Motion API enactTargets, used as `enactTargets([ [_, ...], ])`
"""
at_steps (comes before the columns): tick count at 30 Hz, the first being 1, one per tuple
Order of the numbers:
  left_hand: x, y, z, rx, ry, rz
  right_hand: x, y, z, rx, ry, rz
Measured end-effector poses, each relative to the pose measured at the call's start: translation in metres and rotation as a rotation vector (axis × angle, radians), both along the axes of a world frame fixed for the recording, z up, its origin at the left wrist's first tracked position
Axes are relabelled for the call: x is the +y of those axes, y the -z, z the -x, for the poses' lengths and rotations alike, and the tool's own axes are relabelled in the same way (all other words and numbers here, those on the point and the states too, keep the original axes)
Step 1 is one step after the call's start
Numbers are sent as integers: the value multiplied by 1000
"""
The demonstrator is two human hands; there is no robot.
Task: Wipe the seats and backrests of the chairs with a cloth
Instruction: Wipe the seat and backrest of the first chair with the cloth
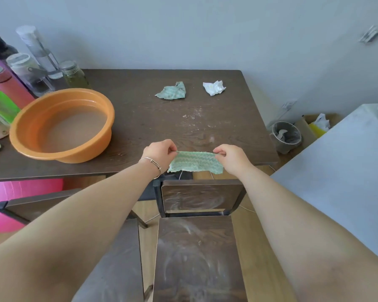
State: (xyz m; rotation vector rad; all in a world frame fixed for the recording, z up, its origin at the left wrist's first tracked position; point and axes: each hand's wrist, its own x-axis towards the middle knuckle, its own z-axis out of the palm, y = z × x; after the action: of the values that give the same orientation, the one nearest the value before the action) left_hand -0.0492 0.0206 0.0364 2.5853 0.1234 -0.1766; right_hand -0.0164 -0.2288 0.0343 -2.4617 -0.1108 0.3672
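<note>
A green cloth (pixel 195 162) hangs stretched between my two hands above the table's near edge. My left hand (pixel 159 152) pinches its left top corner and my right hand (pixel 230 156) pinches its right top corner. Below them stands a dark wooden chair: its backrest (pixel 202 197) and its seat (pixel 196 258) both show whitish dusty smears. A second chair sits to the left, with its backrest (pixel 31 207) and seat (pixel 116 262) partly hidden by my left arm.
On the dark table (pixel 140 118) stand an orange basin (pixel 61 125) of murky water, several bottles and jars (pixel 42 68) at the back left, a second crumpled green cloth (pixel 171 91) and a crumpled white tissue (pixel 214 87). A bin (pixel 286 136) stands on the floor at the right.
</note>
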Motion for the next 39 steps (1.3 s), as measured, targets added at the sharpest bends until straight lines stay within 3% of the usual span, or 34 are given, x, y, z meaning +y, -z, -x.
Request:
enactTargets([
  [4, -4, -10, 45, -1, 8, 78, -10, -13, 46, -17, -47, 98],
  [11, -20, 6, 141, 103, 52, 110, -36, 9, 137, 66, 7, 50],
  [27, -88, 145, 328, 464, -22, 111, -104, 164, 319, 457, -96, 23],
  [33, -99, 217, 356, 591, -6, 110, -112, 222, 345, 543, -46, 44],
  [39, -97, 286, 324, 597, 45, 79, -105, 290, 316, 514, -19, 83],
])
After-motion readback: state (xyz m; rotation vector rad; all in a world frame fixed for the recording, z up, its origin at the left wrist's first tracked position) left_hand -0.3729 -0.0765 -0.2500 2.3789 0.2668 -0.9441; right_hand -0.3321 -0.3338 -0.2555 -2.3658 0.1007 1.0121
